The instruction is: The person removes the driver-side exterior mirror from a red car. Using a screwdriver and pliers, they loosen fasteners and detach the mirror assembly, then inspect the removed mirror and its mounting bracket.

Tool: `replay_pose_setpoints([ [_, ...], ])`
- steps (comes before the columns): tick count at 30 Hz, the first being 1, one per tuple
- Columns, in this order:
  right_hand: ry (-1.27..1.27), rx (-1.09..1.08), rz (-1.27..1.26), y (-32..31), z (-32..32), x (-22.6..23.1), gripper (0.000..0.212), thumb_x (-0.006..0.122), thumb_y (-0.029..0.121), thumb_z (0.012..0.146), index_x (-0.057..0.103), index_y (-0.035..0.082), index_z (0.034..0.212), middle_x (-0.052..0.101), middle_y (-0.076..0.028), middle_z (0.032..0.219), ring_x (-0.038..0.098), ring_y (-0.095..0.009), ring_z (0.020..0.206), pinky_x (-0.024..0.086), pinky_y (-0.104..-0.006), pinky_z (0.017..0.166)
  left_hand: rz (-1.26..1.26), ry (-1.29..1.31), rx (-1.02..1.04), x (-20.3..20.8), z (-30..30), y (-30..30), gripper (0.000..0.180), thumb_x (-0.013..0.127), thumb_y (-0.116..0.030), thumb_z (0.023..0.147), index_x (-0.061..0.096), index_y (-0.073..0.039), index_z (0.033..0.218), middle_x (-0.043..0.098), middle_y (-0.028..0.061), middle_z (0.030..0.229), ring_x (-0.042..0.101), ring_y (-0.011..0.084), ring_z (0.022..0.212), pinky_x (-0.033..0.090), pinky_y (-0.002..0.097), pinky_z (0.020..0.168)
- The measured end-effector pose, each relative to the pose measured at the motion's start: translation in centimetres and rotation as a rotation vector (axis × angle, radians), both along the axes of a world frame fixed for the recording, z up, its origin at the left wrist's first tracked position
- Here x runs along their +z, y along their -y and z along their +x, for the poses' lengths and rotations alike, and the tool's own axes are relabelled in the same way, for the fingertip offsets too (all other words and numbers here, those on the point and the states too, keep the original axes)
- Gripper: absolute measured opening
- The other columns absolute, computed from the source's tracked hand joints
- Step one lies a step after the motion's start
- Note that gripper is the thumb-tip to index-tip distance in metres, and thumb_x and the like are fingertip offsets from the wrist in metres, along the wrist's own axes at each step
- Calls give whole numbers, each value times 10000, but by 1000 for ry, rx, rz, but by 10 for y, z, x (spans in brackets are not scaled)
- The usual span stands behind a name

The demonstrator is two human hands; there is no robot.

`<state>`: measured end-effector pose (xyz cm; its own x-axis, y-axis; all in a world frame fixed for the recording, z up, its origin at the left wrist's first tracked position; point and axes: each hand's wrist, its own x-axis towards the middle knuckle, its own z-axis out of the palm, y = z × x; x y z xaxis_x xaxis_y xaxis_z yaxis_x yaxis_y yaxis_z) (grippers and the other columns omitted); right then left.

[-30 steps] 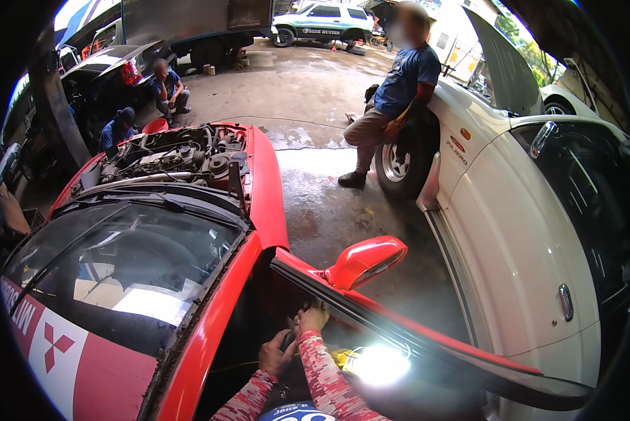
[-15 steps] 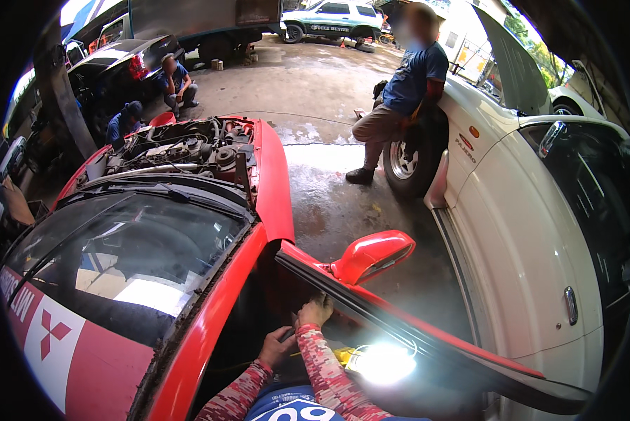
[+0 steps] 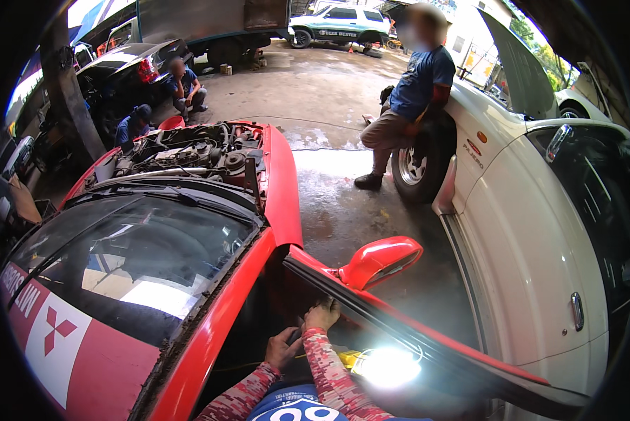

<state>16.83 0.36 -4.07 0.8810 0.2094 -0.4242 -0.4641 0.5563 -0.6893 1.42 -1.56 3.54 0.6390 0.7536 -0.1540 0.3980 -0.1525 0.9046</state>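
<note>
Both arms, in red and white patterned sleeves, reach into the gap between a red car's body and its opened front door. My left hand is closed around a small dark thing whose kind I cannot make out. Just beyond it, my right hand bends inward at the inner front part of the door, its fingertips mostly hidden in shadow. The two hands almost touch. A glaring work lamp with a yellow part shines beside my right forearm, below the door's upper edge.
A red side mirror juts from the door. The car's engine bay lies uncovered ahead. To the right stands a white vehicle, with a person leaning by its front wheel. Two people are low down at the far left.
The whole scene has shifted slightly right and down as my head turned a little. My hands keep nearly the same place at the door gap.
</note>
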Motion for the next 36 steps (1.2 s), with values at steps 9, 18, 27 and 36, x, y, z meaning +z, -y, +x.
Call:
replay_pose_setpoints([
  [9, 274, -75, -409, -5, 3, -39, 398, 570, 343, 1037, 607, -27, 1179, 604, -119, 964, 542, -214, 773, 425, -346, 703, -301, 135, -35, -20, -2, -7, 431, 767, -269, 889, 685, 29, 1188, 733, 79, 998, 652, 122, 913, 526, 288, 809],
  [18, -79, 71, 114, 11, -8, 19, 328, 498, 400, 1056, 562, 80, 1018, 518, -38, 715, 492, -148, 480, 412, -309, 407, 286, -68, 131, 1, 5, 8, 319, 796, -288, 810, 721, -128, 1076, 733, 165, 934, 720, 372, 847, 576, 417, 725],
  [27, -111, 215, -8, 24, -17, 66, 277, 511, 341, 1030, 552, 70, 982, 493, -45, 688, 450, -148, 452, 393, -308, 401, 274, 116, 161, 13, 7, 9, 364, 789, -249, 810, 686, -88, 1119, 724, 194, 979, 714, 389, 913, 575, 430, 776],
  [36, -267, 255, -50, 24, -6, 99, 158, 514, 296, 1059, 553, 182, 957, 451, 3, 651, 351, -114, 419, 270, -280, 369, 158, 108, 10, 11, 5, -1, 304, 680, -267, 951, 697, -44, 1156, 716, 224, 1053, 718, 374, 953, 570, 405, 796],
])
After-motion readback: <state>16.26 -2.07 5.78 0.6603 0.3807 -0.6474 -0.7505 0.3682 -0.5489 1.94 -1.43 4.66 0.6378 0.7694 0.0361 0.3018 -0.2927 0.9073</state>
